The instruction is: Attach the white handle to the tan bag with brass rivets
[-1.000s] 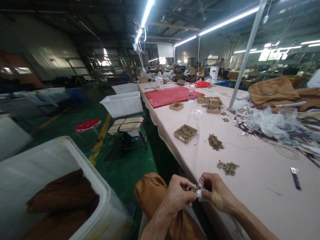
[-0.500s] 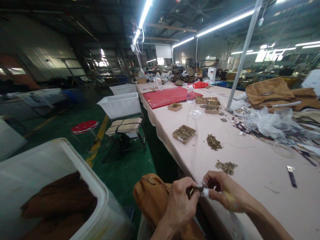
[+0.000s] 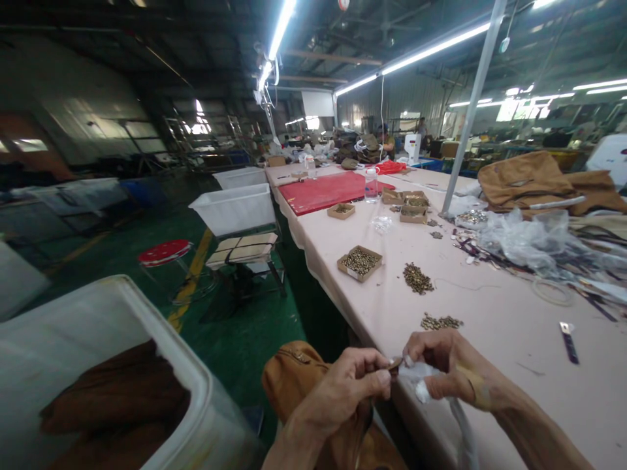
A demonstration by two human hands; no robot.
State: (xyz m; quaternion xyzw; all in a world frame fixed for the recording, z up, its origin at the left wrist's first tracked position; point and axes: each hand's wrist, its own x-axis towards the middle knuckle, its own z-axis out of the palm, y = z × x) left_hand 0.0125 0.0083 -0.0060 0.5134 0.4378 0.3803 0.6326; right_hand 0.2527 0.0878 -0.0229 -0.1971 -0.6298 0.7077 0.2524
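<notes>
Head view: both hands meet just off the near edge of the long pink surface (image 3: 490, 339), over the person's lap. The left hand (image 3: 343, 391) has its fingers pinched together on a small dark metal fitting (image 3: 393, 362), which sits at the top of a tan leather bag (image 3: 304, 382) resting on the lap below the surface's edge. The right hand (image 3: 450, 372), a strip of tape around one finger, has its fingers closed on a scrap of white wrapping (image 3: 416, 378) that touches the fitting.

The fitting looks hard, small and probably slick, so a fingertip pinch on its sides suits it. The wrapping is thin, light and limp, and likely tears easily; it is best taken at a loose corner. The bag is soft and will sag unless it is supported.

Near the same edge lies a heap of small brass pieces (image 3: 441, 322), a second heap (image 3: 417, 279) farther in, then an open cardboard box (image 3: 360, 262) of them. A white bin (image 3: 161, 365) holding brown material stands on the floor to the left.
</notes>
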